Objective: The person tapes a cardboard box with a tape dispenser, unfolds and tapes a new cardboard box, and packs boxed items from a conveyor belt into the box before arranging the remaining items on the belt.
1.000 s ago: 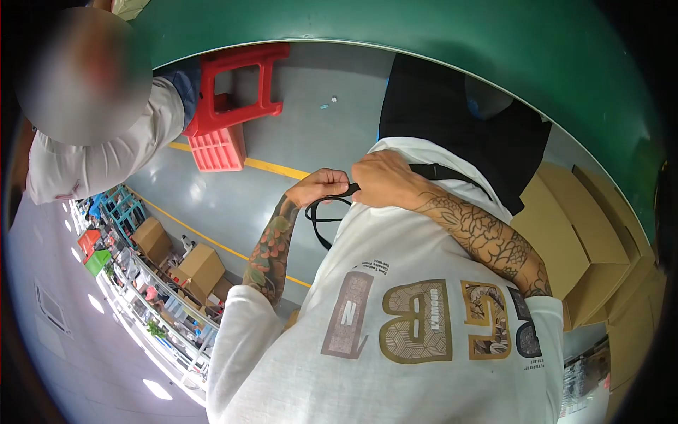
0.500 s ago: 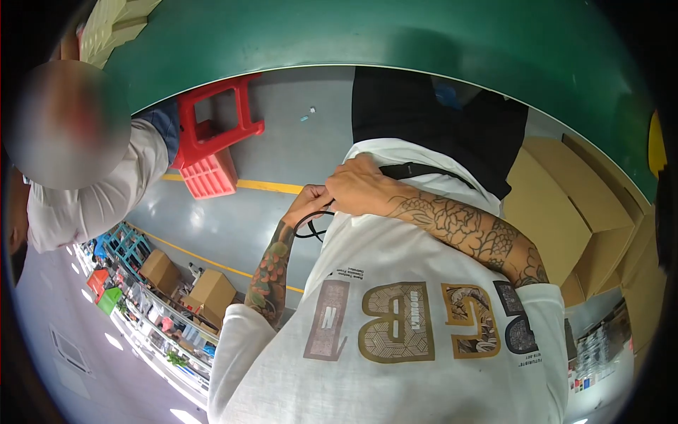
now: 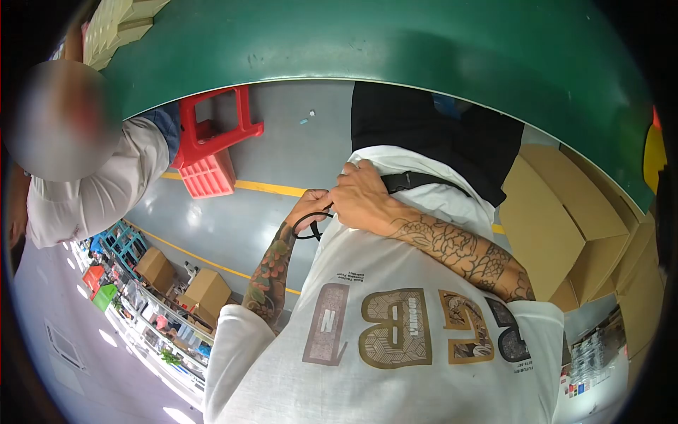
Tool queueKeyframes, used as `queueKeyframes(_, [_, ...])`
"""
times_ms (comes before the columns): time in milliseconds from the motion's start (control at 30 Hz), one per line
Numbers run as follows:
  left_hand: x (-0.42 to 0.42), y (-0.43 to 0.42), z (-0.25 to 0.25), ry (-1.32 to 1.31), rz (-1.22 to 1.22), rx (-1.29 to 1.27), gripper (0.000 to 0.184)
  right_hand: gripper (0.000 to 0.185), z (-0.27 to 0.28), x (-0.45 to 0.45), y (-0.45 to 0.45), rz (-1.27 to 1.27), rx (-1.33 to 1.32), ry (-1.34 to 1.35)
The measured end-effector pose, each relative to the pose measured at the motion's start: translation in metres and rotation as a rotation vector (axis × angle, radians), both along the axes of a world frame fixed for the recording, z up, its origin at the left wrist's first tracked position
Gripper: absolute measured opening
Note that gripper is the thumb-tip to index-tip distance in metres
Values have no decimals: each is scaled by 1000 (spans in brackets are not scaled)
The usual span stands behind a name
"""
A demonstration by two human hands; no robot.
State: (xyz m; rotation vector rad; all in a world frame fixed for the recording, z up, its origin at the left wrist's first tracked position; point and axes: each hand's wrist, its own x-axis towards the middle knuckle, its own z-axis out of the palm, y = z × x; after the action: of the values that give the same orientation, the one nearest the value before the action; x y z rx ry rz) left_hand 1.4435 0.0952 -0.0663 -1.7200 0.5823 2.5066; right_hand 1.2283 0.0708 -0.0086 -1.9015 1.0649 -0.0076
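My left hand [image 3: 311, 210] is closed at my waist, its fingers pinched on a black cord [image 3: 305, 236] that hangs in a loop below them. Right beside it, my right hand [image 3: 361, 198] is curled against the bunched hem of my white T-shirt [image 3: 282, 381], at the end of a black strap [image 3: 409, 181]. The strap runs round my waist and has a dark buckle-like piece near the hand. The fingertips of both hands meet, and what lies between them is hidden.
A green table [image 3: 339, 53] stands in front of me. To the left are a person [image 3: 106, 191] in a light shirt, a red stool [image 3: 212, 134] and a pink crate [image 3: 206, 174]. Cardboard boxes [image 3: 544, 212] stand on the right. Small bits [image 3: 308, 117] lie on the floor.
The view has shifted slightly. Both hands stay together at my waist, and a little more of the strap and its buckle-like piece shows beside my right hand.
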Motion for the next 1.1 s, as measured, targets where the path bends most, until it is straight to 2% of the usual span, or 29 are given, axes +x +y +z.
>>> queueKeyframes(167, [3,6,-4,-52,-71,-32,35,12,5,-2,2,18,-22,52])
queueKeyframes(300, [-4,11,-8,-98,-107,-85,35,13,-2,-4,1,-77,-110,30])
queueKeyframes(400, [-7,1,-12,-93,-217,-138,35,16,-8,-34,-8,-97,-293,-15])
queueKeyframes(467, [-4,8,-7,-62,-377,-174,33,27,4,-81,-21,-162,-121,-101])
queueKeyframes(500, [-6,4,-2,-69,-375,-177,33,27,-2,-88,-19,-160,-124,-108])
queueKeyframes(600, [-29,-20,15,30,-340,-230,26,35,-11,-101,-12,-144,104,-261])
queueKeyframes(767, [-27,-23,17,20,-345,-225,27,35,-4,-92,-10,-201,184,-273])
queueKeyframes(867, [-20,-30,24,100,-482,-98,32,33,-8,-105,-12,-173,210,-302])
queueKeyframes(900, [-17,-28,25,101,-480,-94,32,33,-9,-108,-12,-172,214,-301])
queueKeyframes(1000, [-10,-20,24,201,-286,-74,33,35,-11,-114,-17,-162,530,-299])
queueKeyframes(1100, [-7,-24,16,224,-244,-28,33,36,-4,-112,-16,-162,418,-253])
